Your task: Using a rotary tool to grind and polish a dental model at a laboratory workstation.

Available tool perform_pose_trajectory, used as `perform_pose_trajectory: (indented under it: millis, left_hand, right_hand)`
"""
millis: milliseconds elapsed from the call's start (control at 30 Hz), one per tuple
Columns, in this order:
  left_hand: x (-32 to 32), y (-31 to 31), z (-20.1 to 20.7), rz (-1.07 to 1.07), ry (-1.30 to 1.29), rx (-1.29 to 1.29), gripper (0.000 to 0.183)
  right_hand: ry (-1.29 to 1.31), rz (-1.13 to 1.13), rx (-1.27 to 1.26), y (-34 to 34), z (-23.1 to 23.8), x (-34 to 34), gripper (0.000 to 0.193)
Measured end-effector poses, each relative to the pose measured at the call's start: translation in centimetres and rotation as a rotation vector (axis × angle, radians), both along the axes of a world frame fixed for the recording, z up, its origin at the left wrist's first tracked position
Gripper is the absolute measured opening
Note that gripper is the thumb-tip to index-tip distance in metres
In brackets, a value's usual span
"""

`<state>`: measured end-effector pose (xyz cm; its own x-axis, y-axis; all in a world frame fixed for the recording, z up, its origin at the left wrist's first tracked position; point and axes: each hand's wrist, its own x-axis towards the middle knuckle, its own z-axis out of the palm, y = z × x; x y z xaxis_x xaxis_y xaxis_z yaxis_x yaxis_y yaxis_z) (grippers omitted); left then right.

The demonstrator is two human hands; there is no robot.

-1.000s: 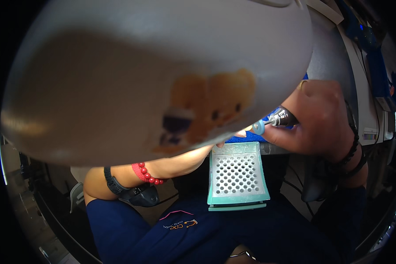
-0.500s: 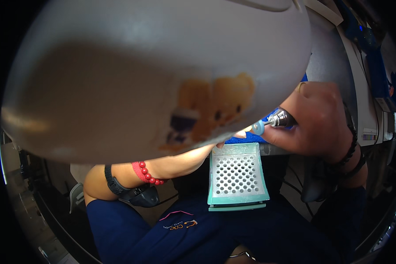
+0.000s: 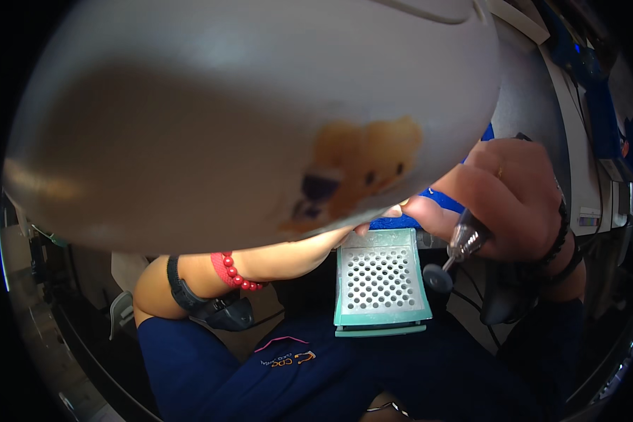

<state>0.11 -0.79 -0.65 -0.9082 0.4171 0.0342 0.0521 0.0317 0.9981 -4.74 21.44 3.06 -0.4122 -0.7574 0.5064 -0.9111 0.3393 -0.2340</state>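
My right hand (image 3: 503, 197) is closed around a rotary handpiece (image 3: 469, 237), whose dark body and metal collar slope down to the left. At its tip sits a round grey disc (image 3: 438, 278), beside the right edge of a perforated tray. My right thumb reaches left to the fingertips of my left hand (image 3: 394, 211). Most of that left hand is hidden behind a large pale rounded cover (image 3: 225, 141); its visible fingers are curled together, and I cannot make out what lies between them. Below the hands, the mint-green tray (image 3: 382, 278) has a white, dusty top full of holes.
The pale cover with its bear sticker (image 3: 373, 165) fills the upper left and blocks the view. Blue cloth (image 3: 394, 223) lies under the hands. A grey worktop (image 3: 531, 98) stretches back at the right, with blue boxes (image 3: 608, 119) beyond. Dark cables hang near the tray.
My right hand has tilted the handpiece, so its disc swung from the left fingertips down to the tray's right side. My right thumb now reaches the left fingers.
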Motion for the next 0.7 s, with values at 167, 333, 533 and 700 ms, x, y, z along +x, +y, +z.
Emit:
perform_pose_trajectory:
  millis: [167,333,533,700]
  left_hand:
    - [0.0,0.2,-0.1,-0.035,-0.218,0.145,0.020]
    - [0.3,0.4,-0.8,0.045,-0.257,0.241,0.022]
    - [0.5,0.3,0.1,0.045,-0.068,0.021,0.014]
    - [0.3,-0.3,-0.3,0.000,0.164,-0.139,0.017]
  right_hand:
    - [0.057,0.148,0.007,0.4,0.1,-0.3,0.016]
    - [0.110,0.159,-0.054,0.1,-0.5,-0.3,0.018]
    - [0.083,0.042,0.015,-0.1,0.4,0.4,0.024]
    - [-0.066,-0.218,0.166,0.5,-0.1,-0.2,0.035]
